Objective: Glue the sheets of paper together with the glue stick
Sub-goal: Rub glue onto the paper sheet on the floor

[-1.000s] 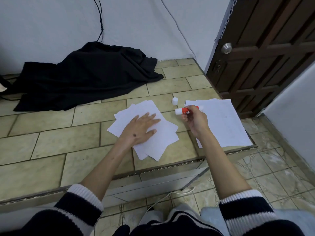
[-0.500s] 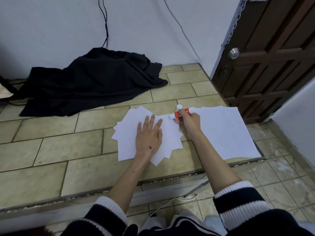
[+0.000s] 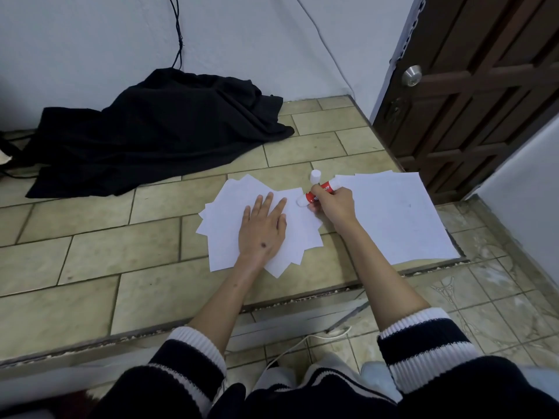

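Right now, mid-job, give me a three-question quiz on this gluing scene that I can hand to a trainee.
1. True or false: the left hand lies flat on the fanned pile of sheets.
2. Which hand grips the glue stick? A. left hand B. right hand C. neither
3. Fill in: the white cap stands on the tiled ledge, just beyond the ____ hand.

Key:
1. True. Its fingers are straight, pressing the pile.
2. B. The stick's white end points toward the fanned pile; whether it touches the paper cannot be told.
3. Right. The cap is off the stick, between the fanned pile and the second stack of sheets.
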